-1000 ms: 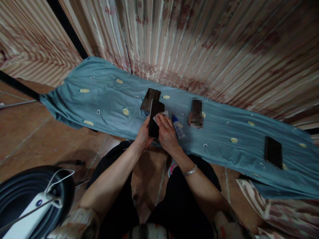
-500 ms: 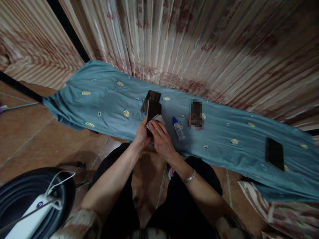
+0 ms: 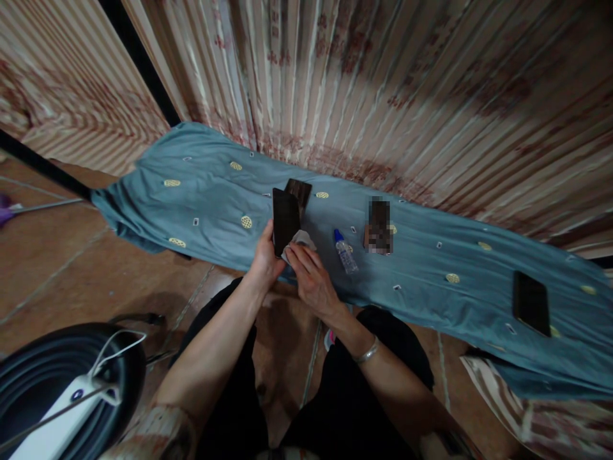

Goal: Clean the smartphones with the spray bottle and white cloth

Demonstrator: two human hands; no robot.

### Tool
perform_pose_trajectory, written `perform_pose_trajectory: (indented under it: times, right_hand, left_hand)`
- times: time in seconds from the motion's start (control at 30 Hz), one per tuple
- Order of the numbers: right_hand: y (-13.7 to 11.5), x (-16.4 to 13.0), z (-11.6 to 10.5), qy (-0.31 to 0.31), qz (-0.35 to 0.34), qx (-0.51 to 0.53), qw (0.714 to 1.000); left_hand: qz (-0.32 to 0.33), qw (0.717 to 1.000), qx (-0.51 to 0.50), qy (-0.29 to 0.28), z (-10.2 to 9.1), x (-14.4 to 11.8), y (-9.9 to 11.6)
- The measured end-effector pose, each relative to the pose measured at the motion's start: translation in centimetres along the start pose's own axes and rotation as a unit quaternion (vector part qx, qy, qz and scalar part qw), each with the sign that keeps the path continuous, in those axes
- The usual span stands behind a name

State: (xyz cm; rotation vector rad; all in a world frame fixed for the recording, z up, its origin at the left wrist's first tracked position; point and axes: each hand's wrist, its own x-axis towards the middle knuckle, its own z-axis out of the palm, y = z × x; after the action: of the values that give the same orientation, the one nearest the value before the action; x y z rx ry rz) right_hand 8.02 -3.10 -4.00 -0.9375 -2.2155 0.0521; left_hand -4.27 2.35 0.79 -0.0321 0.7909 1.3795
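My left hand is closed around the lower left side of a dark smartphone, held tilted above the cloth. In my right hand is a crumpled whitish wiping cloth, pinched at the phone's lower right corner. Partly hidden behind the held phone, another dark phone lies on the blue-green sheet. To the right of my hands lies a small clear bottle with a blue cap. Past it is a dark, phone-like object, blurred out by pixels.
A blue-green patterned sheet covers the long narrow surface. Another black phone lies at its right end. Striped curtains hang behind. On the floor at lower left are a coiled black hose and a white power strip.
My left hand has shifted the held phone slightly left and turned its face more toward me. The wiping cloth now sits at the phone's lower right corner rather than across its lower part.
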Motion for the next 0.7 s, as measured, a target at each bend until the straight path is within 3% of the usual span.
perform_pose_trajectory:
  times: [0.13,0.47,0.7]
  right_hand:
    - [0.7,-0.2,-0.1,0.011,0.015,-0.01,1.0]
    - [-0.3,-0.1,0.0,0.01,-0.001,0.002,1.0]
    - [-0.7,0.5,0.1,0.007,-0.007,0.005,1.0]
  left_hand:
    - [0.003,1.0,0.001,-0.031,0.0,0.2,0.6]
    - [0.001,1.0,0.012,-0.024,-0.4,0.4,0.0]
    - [-0.053,0.997,0.043,-0.028,-0.4,-0.2,-0.7]
